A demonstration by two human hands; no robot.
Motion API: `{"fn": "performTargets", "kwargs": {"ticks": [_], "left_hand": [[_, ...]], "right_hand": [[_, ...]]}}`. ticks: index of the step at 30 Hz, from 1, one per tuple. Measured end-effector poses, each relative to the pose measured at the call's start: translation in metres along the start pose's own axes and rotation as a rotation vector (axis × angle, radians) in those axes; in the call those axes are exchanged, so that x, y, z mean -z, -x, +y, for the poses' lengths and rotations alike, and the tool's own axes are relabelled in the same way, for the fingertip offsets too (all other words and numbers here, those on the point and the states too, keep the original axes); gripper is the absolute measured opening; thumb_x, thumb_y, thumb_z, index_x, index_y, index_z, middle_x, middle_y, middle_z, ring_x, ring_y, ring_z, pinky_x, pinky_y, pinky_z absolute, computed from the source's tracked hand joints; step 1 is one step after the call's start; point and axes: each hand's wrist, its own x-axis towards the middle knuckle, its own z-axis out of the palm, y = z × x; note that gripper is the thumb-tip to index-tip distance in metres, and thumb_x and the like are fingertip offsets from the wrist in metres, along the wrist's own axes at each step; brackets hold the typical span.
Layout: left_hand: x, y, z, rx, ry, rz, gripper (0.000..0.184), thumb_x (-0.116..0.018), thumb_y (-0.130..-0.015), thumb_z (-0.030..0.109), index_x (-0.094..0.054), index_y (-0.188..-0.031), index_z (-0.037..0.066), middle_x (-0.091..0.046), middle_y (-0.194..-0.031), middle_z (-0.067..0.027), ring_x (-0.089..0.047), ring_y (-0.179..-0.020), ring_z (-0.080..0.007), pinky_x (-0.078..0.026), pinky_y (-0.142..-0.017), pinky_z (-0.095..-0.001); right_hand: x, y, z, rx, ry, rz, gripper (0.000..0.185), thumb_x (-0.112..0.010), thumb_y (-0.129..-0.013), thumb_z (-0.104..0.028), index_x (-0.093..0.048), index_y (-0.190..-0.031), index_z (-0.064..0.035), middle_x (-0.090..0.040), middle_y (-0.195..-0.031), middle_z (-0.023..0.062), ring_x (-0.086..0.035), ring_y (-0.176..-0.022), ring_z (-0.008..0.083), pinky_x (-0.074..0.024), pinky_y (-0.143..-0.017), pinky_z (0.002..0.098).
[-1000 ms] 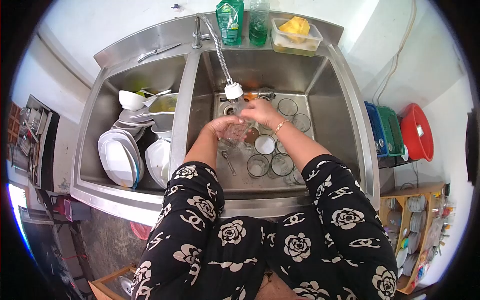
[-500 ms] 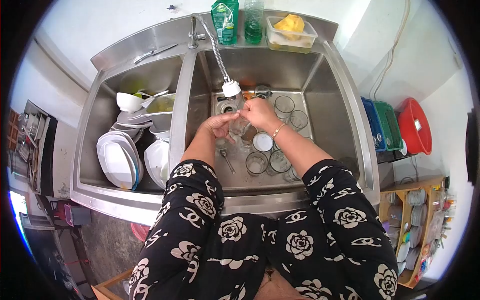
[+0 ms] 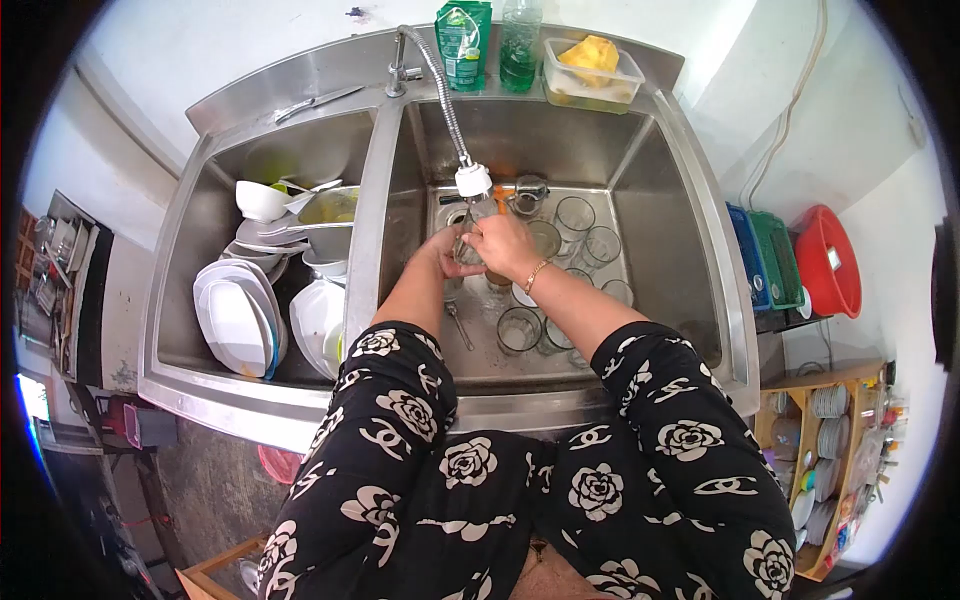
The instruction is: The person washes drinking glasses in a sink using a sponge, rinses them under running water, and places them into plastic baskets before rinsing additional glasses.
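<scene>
Under the white faucet head (image 3: pixel 473 180), both of my hands are on a clear drinking glass (image 3: pixel 465 243), which is partly hidden by my fingers. My left hand (image 3: pixel 446 254) is curled around its left side. My right hand (image 3: pixel 506 247) has its fingers closed at the glass from the right, with the back of the hand towards me. Below and to the right, several glasses, such as a dark-rimmed glass (image 3: pixel 519 331) and another glass (image 3: pixel 575 215), stand on the sink bottom. A spoon (image 3: pixel 460 327) lies near my left forearm.
The left basin holds stacked white plates (image 3: pixel 237 315), a white bowl (image 3: pixel 261 202) and a pot (image 3: pixel 328 235). Along the back ledge are a knife (image 3: pixel 320 101), a green pouch (image 3: pixel 464 45), a green bottle (image 3: pixel 519 50) and a plastic tub (image 3: pixel 594 88) with a yellow sponge (image 3: pixel 590 57).
My right hand has shifted slightly left and down, closer to my left hand at the glass. The camera view has moved a little, so the sink sits slightly lower and further right.
</scene>
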Motion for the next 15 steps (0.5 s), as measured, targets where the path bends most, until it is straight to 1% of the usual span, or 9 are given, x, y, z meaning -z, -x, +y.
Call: {"fn": "performTargets", "kwargs": {"ticks": [2, 3, 6, 9, 10, 12, 15], "left_hand": [[0.019, -0.042, -0.005, 0.055, 0.027, -0.07, 0.048, -0.047, -0.091, 0.042, -0.044, -0.128, 0.011, -0.032, -0.141, -0.0146, -0.051, -0.116, -0.0331, -0.049, -0.086, -0.0573], [0.019, -0.044, -0.003, 0.085, 0.04, -0.105, 0.048, -0.048, -0.089, 0.043, -0.045, -0.128, 0.014, -0.029, -0.144, -0.0127, -0.05, -0.116, -0.0325, -0.049, -0.085, -0.0566], [0.013, -0.049, -0.004, 0.105, 0.189, -0.107, 0.05, -0.049, -0.087, 0.047, -0.049, -0.124, 0.013, -0.037, -0.138, -0.0139, -0.052, -0.113, -0.0342, -0.049, -0.084, -0.0564], [0.012, -0.057, -0.008, 0.094, 0.168, -0.257, 0.047, -0.049, -0.087, 0.048, -0.055, -0.116, 0.012, -0.051, -0.124, -0.0134, -0.056, -0.108, -0.0308, -0.051, -0.081, -0.0532], [0.01, -0.056, -0.007, 0.056, 0.189, -0.294, 0.046, -0.05, -0.087, 0.048, -0.056, -0.113, 0.012, -0.054, -0.12, -0.0121, -0.057, -0.105, -0.0291, -0.051, -0.08, -0.052], [0.005, -0.055, -0.007, -0.018, 0.228, -0.369, 0.042, -0.051, -0.087, 0.047, -0.059, -0.108, 0.012, -0.059, -0.111, -0.0096, -0.06, -0.099, -0.0256, -0.052, -0.078, -0.0495], [0.011, -0.056, -0.011, -0.053, 0.265, -0.23, 0.036, -0.052, -0.087, 0.043, -0.06, -0.104, 0.012, -0.063, -0.1, -0.0057, -0.063, -0.088, -0.0227, -0.054, -0.075, -0.0454]], "right_hand": [[0.004, -0.002, -0.005, -0.018, 0.027, -0.026, 0.029, -0.062, -0.081, -0.033, -0.068, -0.075, -0.005, -0.063, -0.071, 0.0178, -0.062, -0.071, 0.0357, -0.0468, -0.065, 0.046], [0.007, -0.003, -0.008, -0.021, 0.044, -0.053, 0.029, -0.061, -0.081, -0.033, -0.068, -0.075, -0.0051, -0.064, -0.072, 0.0176, -0.063, -0.072, 0.0354, -0.0464, -0.067, 0.047], [0.007, -0.003, -0.015, -0.033, 0.16, -0.071, 0.03, -0.06, -0.082, -0.033, -0.068, -0.076, -0.0056, -0.066, -0.076, 0.0164, -0.063, -0.078, 0.0344, -0.0443, -0.072, 0.0505], [0.006, -0.001, -0.021, -0.068, 0.236, -0.072, 0.03, -0.058, -0.083, -0.034, -0.069, -0.078, -0.006, -0.067, -0.082, 0.0157, -0.064, -0.085, 0.0338, -0.042, -0.077, 0.0535], [0.007, 0.0, -0.022, -0.086, 0.248, -0.073, 0.031, -0.057, -0.084, -0.034, -0.069, -0.079, -0.0062, -0.067, -0.083, 0.0156, -0.063, -0.087, 0.0337, -0.0413, -0.078, 0.0544], [0.011, 0.001, -0.023, -0.095, 0.242, -0.132, 0.031, -0.056, -0.084, -0.034, -0.069, -0.08, -0.0057, -0.067, -0.085, 0.0165, -0.064, -0.086, 0.034, -0.0423, -0.078, 0.0533], [0.015, 0.0, -0.019, -0.079, 0.248, -0.226, 0.031, -0.055, -0.085, -0.033, -0.069, -0.082, -0.0051, -0.067, -0.087, 0.0179, -0.064, -0.087, 0.0348, -0.0444, -0.079, 0.0511]]}}
